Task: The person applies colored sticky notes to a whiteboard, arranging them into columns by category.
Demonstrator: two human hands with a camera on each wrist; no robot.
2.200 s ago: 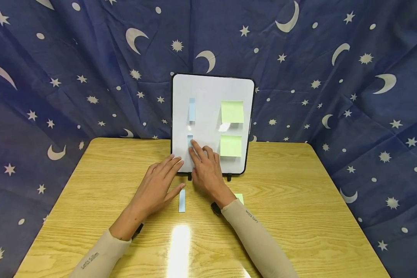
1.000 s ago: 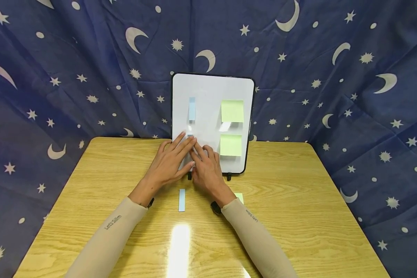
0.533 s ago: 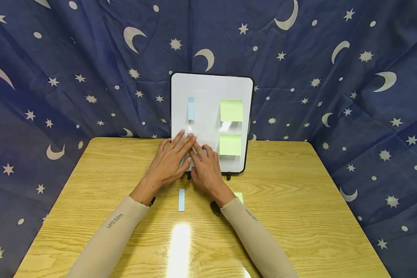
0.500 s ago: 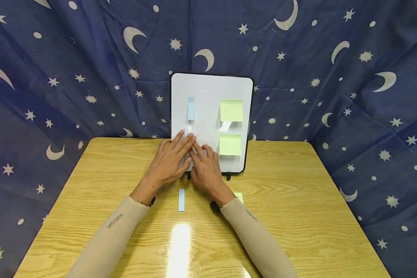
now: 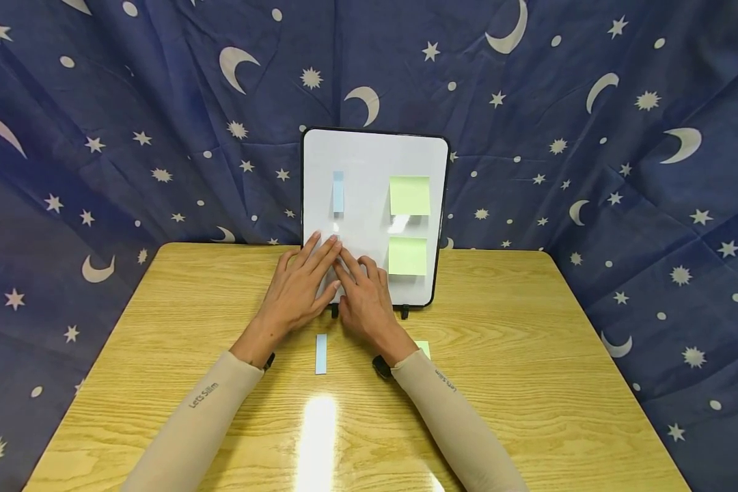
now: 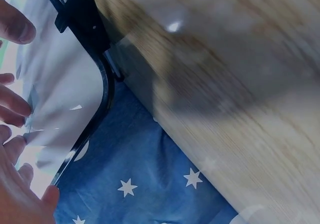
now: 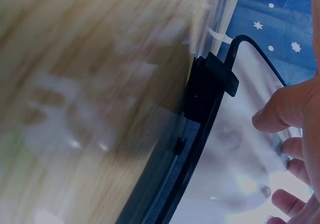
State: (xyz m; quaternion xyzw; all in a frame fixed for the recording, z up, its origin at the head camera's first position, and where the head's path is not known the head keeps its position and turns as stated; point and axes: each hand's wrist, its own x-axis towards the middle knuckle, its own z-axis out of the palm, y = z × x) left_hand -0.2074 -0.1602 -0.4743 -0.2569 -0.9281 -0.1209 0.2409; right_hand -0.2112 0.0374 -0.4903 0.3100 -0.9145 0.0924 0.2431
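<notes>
In the head view my left hand [image 5: 295, 290] lies with extended fingers against the lower left of an upright whiteboard [image 5: 369, 154]. Its fingertips cover most of a light blue sticky strip [image 6: 34, 100], whose edge shows in the left wrist view. Right beside it, my right hand [image 5: 367, 301] touches the board with index and middle fingers stretched toward the same strip; its other fingers bend slightly. Another blue sticky strip [image 5: 338, 192] is stuck above. Two pale green sticky notes, an upper note [image 5: 409, 196] and a lower note [image 5: 407, 256], hang on the board's right side.
Black stand feet [image 5: 404, 312] support the board on the wooden table [image 5: 529, 355]. Below the hands lies one more blue strip [image 5: 321, 354]. A green note [image 5: 424, 348] is partly hidden by the right forearm. Behind hangs a dark blue curtain [image 5: 160, 123] with moons and stars.
My left hand has come from beside the board up onto the lower blue strip, covering it, then shifted slightly left. The right hand has stayed nearly in place.
</notes>
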